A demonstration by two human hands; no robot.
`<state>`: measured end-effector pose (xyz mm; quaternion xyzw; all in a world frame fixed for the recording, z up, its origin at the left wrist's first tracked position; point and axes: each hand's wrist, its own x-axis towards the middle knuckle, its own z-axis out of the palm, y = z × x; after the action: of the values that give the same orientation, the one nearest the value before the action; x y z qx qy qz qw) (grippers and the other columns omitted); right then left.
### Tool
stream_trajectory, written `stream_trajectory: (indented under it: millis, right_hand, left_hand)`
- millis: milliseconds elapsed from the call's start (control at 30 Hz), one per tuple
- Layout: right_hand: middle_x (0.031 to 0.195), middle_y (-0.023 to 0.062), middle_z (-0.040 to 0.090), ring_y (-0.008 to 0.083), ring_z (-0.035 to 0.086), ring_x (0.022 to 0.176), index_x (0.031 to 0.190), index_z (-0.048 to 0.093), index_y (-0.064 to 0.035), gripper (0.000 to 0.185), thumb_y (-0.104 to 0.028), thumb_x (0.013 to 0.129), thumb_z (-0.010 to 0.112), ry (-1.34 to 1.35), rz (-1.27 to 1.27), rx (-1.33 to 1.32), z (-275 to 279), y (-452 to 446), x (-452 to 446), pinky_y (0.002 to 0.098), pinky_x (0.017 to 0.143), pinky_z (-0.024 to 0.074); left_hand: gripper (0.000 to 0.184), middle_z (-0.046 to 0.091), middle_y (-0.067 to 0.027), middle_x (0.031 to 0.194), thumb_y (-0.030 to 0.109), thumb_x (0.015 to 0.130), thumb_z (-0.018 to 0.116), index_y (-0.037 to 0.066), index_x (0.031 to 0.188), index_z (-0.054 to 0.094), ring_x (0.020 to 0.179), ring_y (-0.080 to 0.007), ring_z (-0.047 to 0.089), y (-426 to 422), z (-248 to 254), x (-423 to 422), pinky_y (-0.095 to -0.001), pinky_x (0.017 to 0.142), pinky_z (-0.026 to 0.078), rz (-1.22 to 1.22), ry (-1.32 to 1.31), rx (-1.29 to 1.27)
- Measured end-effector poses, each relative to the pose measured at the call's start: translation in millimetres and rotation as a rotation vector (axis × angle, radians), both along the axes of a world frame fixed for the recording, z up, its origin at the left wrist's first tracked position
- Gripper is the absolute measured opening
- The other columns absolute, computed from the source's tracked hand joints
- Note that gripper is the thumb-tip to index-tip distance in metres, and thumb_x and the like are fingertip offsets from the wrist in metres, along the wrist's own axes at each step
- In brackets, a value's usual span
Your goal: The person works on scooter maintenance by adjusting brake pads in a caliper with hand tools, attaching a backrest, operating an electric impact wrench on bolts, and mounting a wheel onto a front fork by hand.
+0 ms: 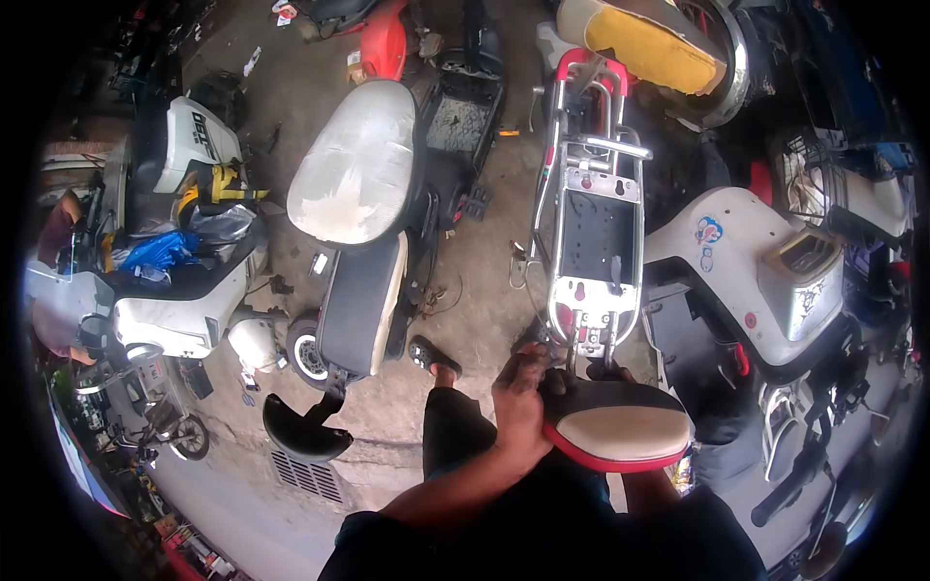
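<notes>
A small scooter seat (pixel 625 432), black and beige with a red lower edge, is in front of me at the rear end of a silver metal scooter frame (pixel 630 242). My left hand (pixel 523 387) is at the seat's left side, its darkened fingers closed together close to the frame's end. What they pinch is too small or hidden to make out. My right forearm (pixel 651 491) passes beneath the seat, which covers most of that hand. Only a dark bit of my right hand (pixel 622 374) shows past the seat's far edge, so its grip is hidden.
Left of me stands a scooter with a long black-and-beige seat (pixel 363 305) and a worn grey cushion (pixel 354 165). A black mudguard (pixel 305 426) sticks out near a floor grate (pixel 308 474). White scooter body panels (pixel 736 261) crowd the right. A yellow-brown foam piece (pixel 644 44) lies farther off.
</notes>
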<state>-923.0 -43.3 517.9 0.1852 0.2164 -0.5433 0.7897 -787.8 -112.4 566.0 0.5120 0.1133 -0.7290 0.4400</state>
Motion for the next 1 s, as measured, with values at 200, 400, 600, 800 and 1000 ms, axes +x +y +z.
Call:
stream_trajectory:
  millis: [200,400,600,800,1000]
  right_hand:
    - [0.118,0.0166,0.053,0.0286,0.051,0.111,0.118,0.052,-0.0034,0.042,-0.037,0.098,0.039,0.148,0.012,0.016,30.5,3.5,38.9,0.0413,0.097,0.0417]
    - [0.117,0.0133,0.057,0.0248,0.057,0.107,0.118,0.051,-0.0025,0.035,-0.03,0.098,0.042,0.053,-0.046,-0.002,82.8,-35.6,106.7,0.04,0.093,0.0475]
    - [0.106,0.0061,0.062,0.018,0.06,0.096,0.116,0.053,-0.0051,0.029,-0.012,0.089,0.059,0.161,0.157,-0.058,102.4,-94.7,173.8,0.0345,0.082,0.0496]
    - [0.104,0.0045,0.062,0.0174,0.06,0.094,0.117,0.052,-0.0074,0.032,-0.014,0.088,0.062,0.169,0.217,0.013,47.8,-105.3,199.9,0.0364,0.08,0.0494]
    - [0.108,0.011,0.06,0.0282,0.063,0.088,0.119,0.049,-0.004,0.036,-0.031,0.097,0.04,0.281,0.258,0.158,-58.8,-75.3,176.8,0.0476,0.068,0.053]
  left_hand:
    - [0.016,0.053,-0.0075,0.066,0.019,0.088,0.063,0.005,0.087,0.055,0.058,-0.0205,0.056,-37.7,98.2,44.7,-0.0348,0.058,0.049,-0.009,-0.065,-0.177]
    - [0.027,0.046,-0.0039,0.057,0.027,0.094,0.051,0.01,0.073,0.049,0.054,-0.0236,0.049,-74.4,142.5,109.2,-0.0388,0.053,0.043,0.041,-0.24,-0.327]
    - [0.018,0.048,-0.0023,0.057,0.023,0.093,0.053,0.009,0.082,0.052,0.046,-0.02,0.049,-125.6,152.5,170.4,-0.0325,0.045,0.044,0.176,-0.511,-0.444]
    - [0.018,0.046,-0.0019,0.057,0.023,0.095,0.049,0.011,0.082,0.051,0.044,-0.0167,0.045,-137.5,122.3,202.4,-0.0312,0.045,0.042,0.227,-0.531,-0.482]
    - [0.04,0.048,-0.0098,0.052,0.032,0.095,0.049,0.008,0.063,0.048,0.046,-0.0269,0.054,-77.4,-5.8,180.4,-0.0407,0.046,0.049,0.349,-0.559,-0.323]
